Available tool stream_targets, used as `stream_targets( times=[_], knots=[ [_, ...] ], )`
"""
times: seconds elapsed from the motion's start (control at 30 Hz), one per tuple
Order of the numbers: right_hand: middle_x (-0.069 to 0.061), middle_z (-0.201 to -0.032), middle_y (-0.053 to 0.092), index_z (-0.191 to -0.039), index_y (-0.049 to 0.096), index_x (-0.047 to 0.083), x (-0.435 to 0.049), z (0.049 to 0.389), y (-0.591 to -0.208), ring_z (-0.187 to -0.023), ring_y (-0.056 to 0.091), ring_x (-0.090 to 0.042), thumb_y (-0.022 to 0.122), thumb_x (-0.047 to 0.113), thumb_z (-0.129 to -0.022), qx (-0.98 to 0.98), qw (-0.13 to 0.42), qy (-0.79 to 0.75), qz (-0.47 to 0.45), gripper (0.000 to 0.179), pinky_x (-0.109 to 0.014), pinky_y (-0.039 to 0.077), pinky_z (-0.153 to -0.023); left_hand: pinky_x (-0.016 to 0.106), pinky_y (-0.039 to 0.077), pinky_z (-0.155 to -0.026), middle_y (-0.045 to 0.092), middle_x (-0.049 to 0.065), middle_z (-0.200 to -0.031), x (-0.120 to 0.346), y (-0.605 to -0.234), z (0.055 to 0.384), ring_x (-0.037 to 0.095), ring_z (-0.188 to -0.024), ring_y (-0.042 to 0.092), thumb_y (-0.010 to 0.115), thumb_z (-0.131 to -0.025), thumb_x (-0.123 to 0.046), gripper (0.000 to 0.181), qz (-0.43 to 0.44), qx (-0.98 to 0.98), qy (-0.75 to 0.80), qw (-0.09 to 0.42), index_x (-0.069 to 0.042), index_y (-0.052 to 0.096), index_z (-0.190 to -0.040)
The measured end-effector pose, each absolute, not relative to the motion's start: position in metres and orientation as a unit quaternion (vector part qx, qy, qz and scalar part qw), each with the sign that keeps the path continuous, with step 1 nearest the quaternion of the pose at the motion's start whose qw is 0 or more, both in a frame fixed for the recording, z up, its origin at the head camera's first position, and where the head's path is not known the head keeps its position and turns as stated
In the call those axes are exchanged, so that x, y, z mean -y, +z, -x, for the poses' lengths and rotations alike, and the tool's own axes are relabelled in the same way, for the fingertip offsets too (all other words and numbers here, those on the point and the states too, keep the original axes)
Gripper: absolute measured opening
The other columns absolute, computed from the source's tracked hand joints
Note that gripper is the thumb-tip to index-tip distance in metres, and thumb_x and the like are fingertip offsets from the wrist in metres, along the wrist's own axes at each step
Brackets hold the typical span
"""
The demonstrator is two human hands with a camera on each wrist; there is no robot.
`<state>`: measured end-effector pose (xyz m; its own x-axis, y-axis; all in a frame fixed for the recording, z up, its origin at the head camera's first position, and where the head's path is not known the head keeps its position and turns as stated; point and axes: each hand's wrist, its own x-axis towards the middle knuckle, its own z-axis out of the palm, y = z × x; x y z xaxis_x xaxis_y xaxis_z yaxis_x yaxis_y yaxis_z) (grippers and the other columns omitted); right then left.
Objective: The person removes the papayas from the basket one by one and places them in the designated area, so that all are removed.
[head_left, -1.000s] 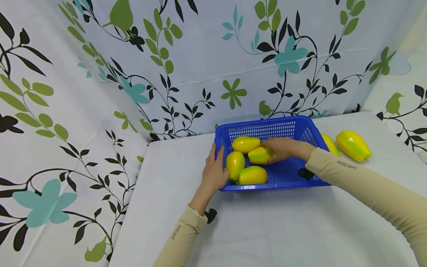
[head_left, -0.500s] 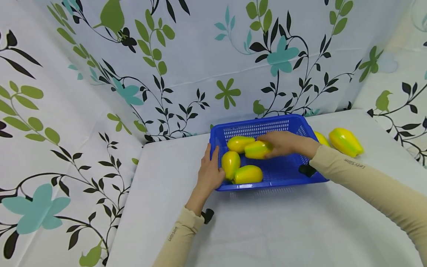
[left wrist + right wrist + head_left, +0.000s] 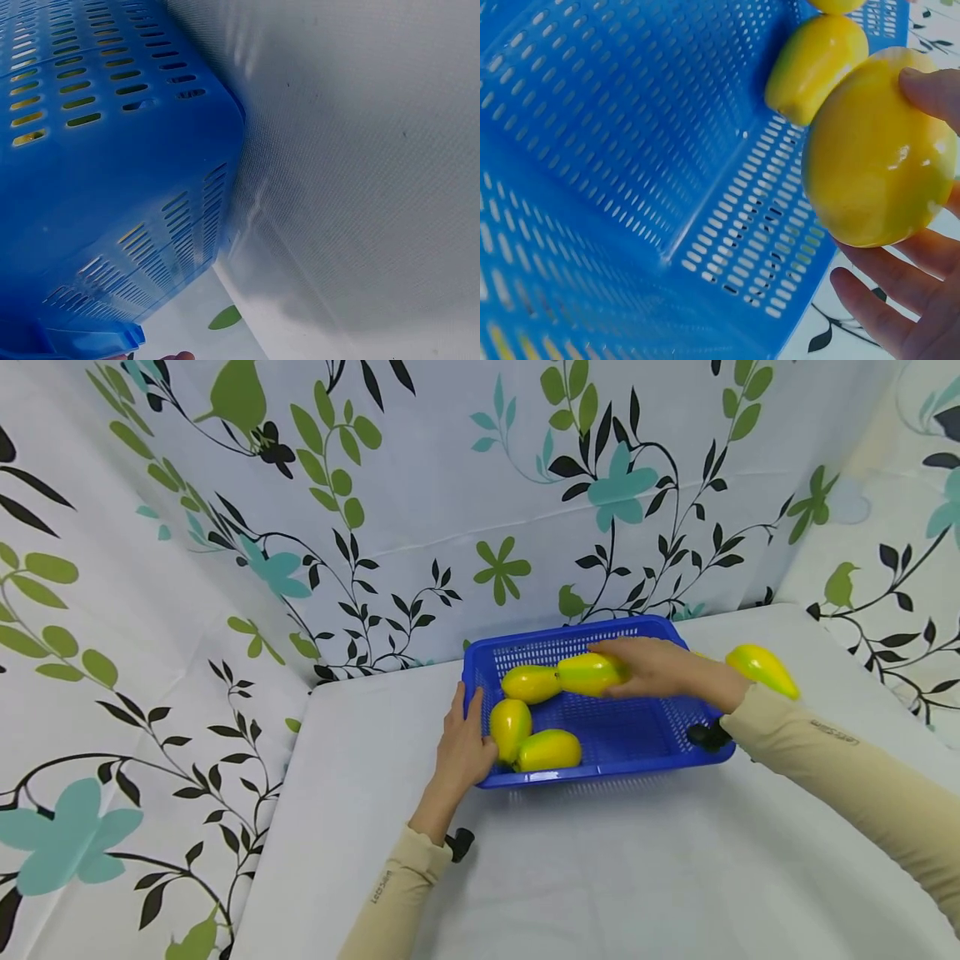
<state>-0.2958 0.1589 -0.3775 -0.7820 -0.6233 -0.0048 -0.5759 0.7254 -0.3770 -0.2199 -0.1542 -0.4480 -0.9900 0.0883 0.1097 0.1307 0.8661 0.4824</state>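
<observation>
**Held Yellow Fruit Shifted Toward the Far Wall of a Blue Basket**

Compared with half a second earlier, the held yellow fruit (image 3: 587,674) has been moved rightward and toward the far wall of the blue basket (image 3: 630,727), so that more of the basket's floor is exposed on the near side of the right fingers. The three other basket fruits have been left in the same arrangement. The table fruit (image 3: 761,668) is now partly covered by the right forearm.

The right hand (image 3: 652,667) is reached in over the basket's right end, back upward, wrist just above the rim. Its fingers are parted by the width of the held fruit, which is gripped with the thumb on one side and fingers on the other; in the right wrist view one lower finger is extended away from the skin. The fruit is carried crosswise, its narrow tip directed away from the palm. Just beyond that tip lies the far-left fruit (image 3: 531,683); whether the two are in contact cannot be told. Farther from the right fingertips, toward the left hand (image 3: 461,747), the upright-lying fruit (image 3: 511,729) and the near fruit (image 3: 550,750) are set against each other.

The left fingers are laid nearly straight along the basket's left end, thumb spread toward the near corner; no fruit is held by them. The basket is supported by the white-covered table (image 3: 360,777).
</observation>
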Motion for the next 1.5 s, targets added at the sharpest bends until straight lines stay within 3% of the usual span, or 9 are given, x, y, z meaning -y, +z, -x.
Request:
stream_targets(
  times=[0.63, 0.97, 1.13, 1.5],
  knots=[
    [-0.022, -0.136, 0.052, -0.145, 0.043, 0.0, -0.211, 0.289, -0.365, -0.113, 0.055, -0.036, 0.074, 0.021, -0.087, -0.931, -0.002, -0.213, 0.296, 0.07, -0.057, 0.045, -0.097, 0.059, 0.039, -0.104, 0.006, 0.016, -0.164, 0.154, -0.447, 0.22, 0.043, -0.141, 0.029, 0.051, -0.083, -0.007, 0.076, 0.061, 0.964, -0.254, 0.04, -0.007, 0.028, -0.155],
    [-0.019, -0.128, 0.057, -0.145, 0.043, 0.0, -0.248, 0.284, -0.368, -0.115, 0.052, -0.038, 0.075, 0.02, -0.086, -0.934, -0.019, -0.244, 0.26, 0.07, -0.064, 0.038, -0.1, 0.059, 0.04, -0.103, 0.006, 0.016, -0.164, 0.153, -0.447, 0.22, 0.043, -0.141, 0.029, 0.051, -0.083, -0.007, 0.076, 0.059, 0.963, -0.259, 0.038, -0.007, 0.028, -0.156],
    [-0.025, -0.131, 0.053, -0.143, 0.044, -0.003, -0.264, 0.279, -0.369, -0.115, 0.051, -0.042, 0.075, 0.019, -0.086, -0.938, -0.029, -0.247, 0.241, 0.069, -0.067, 0.037, -0.099, 0.06, 0.041, -0.101, 0.006, 0.017, -0.164, 0.154, -0.447, 0.22, 0.044, -0.141, 0.029, 0.051, -0.083, -0.007, 0.076, 0.062, 0.963, -0.258, 0.041, -0.008, 0.028, -0.155],
    [-0.028, -0.129, 0.052, -0.144, 0.041, -0.005, -0.304, 0.272, -0.378, -0.108, 0.052, -0.042, 0.076, 0.023, -0.085, -0.949, -0.048, -0.242, 0.196, 0.074, -0.066, 0.042, -0.09, 0.06, 0.04, -0.102, 0.005, 0.015, -0.164, 0.155, -0.449, 0.221, 0.043, -0.141, 0.029, 0.051, -0.084, -0.007, 0.076, 0.061, 0.964, -0.257, 0.041, -0.009, 0.027, -0.156]
  ],
)
